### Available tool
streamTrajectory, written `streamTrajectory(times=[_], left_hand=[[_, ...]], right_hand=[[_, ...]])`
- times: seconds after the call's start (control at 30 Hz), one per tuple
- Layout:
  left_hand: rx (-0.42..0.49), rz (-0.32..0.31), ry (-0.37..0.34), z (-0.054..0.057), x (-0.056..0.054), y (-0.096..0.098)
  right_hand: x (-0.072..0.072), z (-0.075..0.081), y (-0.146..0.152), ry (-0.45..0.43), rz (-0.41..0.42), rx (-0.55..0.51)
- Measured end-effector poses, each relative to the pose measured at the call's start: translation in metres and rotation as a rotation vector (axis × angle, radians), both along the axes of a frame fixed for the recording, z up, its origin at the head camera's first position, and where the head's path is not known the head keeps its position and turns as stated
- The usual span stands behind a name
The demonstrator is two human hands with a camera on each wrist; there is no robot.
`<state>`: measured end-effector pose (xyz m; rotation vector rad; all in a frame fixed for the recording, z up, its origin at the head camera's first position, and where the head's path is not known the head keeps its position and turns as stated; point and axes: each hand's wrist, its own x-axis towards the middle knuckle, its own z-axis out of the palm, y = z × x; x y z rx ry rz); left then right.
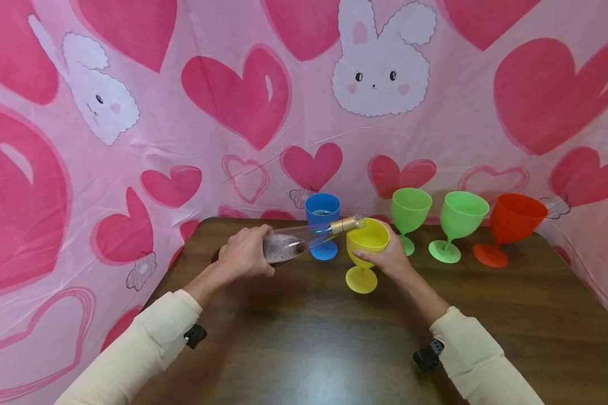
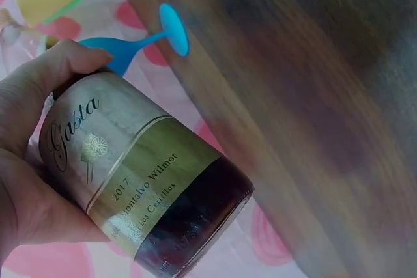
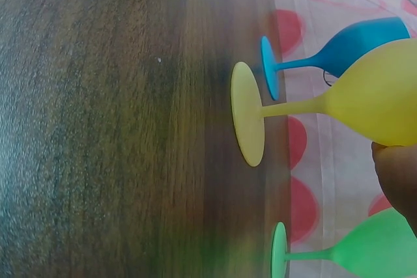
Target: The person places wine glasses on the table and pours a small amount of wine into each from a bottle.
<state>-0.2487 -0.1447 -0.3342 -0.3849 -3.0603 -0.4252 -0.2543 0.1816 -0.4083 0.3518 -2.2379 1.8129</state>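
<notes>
My left hand (image 1: 245,253) grips a wine bottle (image 1: 284,246) tilted nearly flat, its gold-wrapped neck pointing right. The left wrist view shows its label (image 2: 130,161) and dark liquid near the base. The bottle's mouth lies over the rim of a yellow goblet (image 1: 367,239). My right hand (image 1: 392,256) holds that goblet by its bowl, thumb across the front. In the right wrist view, the yellow goblet (image 3: 371,92) shows its stem and round foot, with a fingertip against the bowl. Behind the bottle neck stands a blue goblet (image 1: 322,209) with dark liquid inside.
To the right along the back of the wooden table (image 1: 304,337) stand two green goblets (image 1: 410,209) and a red goblet (image 1: 518,218). A pink cloth (image 1: 304,124) with hearts and rabbits hangs behind the table.
</notes>
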Motion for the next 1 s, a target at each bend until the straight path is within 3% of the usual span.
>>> streamTrajectory(times=[0.2,0.87,1.0], left_hand=[[-0.043,-0.070,0.061,0.002,-0.002,-0.003],[-0.076,-0.082,0.097,0.011,-0.004,-0.003],[-0.091,-0.097,0.131,0.012,-0.005,-0.002]], right_hand=[[0.000,0.001,-0.001,-0.021,0.009,0.005],[-0.001,0.001,0.000,-0.027,0.020,-0.025],[0.000,0.002,0.000,-0.029,0.015,-0.013]])
